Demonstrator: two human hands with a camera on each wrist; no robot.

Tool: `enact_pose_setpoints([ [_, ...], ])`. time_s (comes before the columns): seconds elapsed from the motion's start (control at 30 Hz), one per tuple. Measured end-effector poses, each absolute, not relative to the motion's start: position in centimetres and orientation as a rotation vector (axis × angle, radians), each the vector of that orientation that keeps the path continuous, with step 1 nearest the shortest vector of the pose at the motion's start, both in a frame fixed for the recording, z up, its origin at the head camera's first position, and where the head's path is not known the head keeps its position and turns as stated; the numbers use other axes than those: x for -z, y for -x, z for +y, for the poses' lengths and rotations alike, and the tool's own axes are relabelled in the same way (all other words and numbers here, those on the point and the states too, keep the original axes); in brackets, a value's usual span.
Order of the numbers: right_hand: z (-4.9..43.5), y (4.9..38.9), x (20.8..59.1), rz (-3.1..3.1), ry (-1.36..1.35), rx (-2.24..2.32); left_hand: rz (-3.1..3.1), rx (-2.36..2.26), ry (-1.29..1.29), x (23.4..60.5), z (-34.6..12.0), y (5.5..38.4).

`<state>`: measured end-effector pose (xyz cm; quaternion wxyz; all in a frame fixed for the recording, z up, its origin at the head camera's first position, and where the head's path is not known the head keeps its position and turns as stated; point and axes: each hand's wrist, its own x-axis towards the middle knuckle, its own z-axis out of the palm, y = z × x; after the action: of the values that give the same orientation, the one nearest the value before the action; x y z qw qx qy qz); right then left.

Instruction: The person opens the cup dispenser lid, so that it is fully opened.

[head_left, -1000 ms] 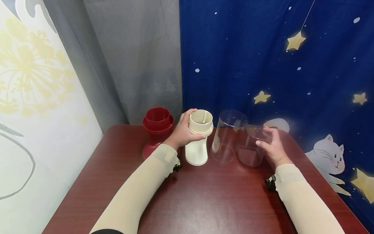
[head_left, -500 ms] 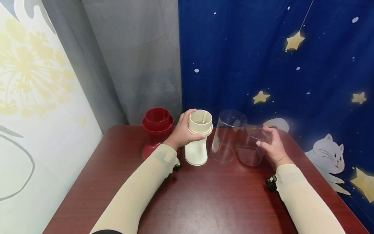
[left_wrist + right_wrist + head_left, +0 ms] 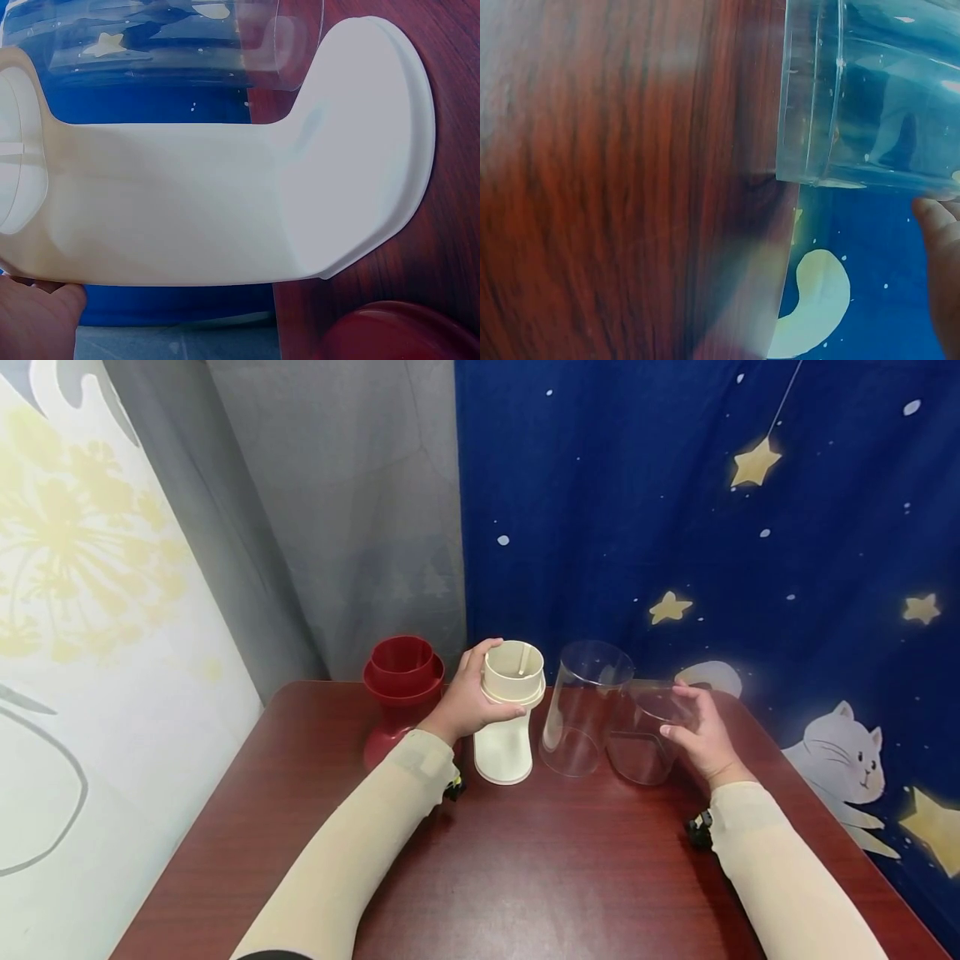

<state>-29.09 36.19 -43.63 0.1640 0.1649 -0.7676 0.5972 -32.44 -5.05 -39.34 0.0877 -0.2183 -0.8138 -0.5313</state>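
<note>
In the head view my left hand (image 3: pixel 468 697) grips the collar of a cream plastic stand (image 3: pixel 502 747), thumb across the front and fingers behind. The stand is upright on the table, with a round hollow cup on top and a flared foot. In the left wrist view its pale neck (image 3: pixel 180 202) fills the middle, with my fingertips at the lower left. My right hand (image 3: pixel 701 731) is beside a short clear cylinder (image 3: pixel 641 756), thumb and fingers spread near its rim. The right wrist view has a fingertip (image 3: pixel 930 214) close beside the clear wall (image 3: pixel 900 120).
A red stand (image 3: pixel 403 681) of similar shape is left of the cream one, partly behind my left forearm. A taller clear cylinder (image 3: pixel 581 718) stands between the cream stand and the short cylinder. The reddish wooden table (image 3: pixel 525 877) ends at curtains behind.
My right hand has shifted slightly to the right, away from the short clear cylinder. My left hand and the cream stand have stayed in place.
</note>
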Motion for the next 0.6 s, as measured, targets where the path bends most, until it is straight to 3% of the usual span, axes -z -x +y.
enact_pose_setpoints([
  [0.6, 36.41, 29.19, 43.81, -2.206, -0.420, -1.778, -2.397, 1.606, 0.684, 39.39, -5.19, 32.58],
])
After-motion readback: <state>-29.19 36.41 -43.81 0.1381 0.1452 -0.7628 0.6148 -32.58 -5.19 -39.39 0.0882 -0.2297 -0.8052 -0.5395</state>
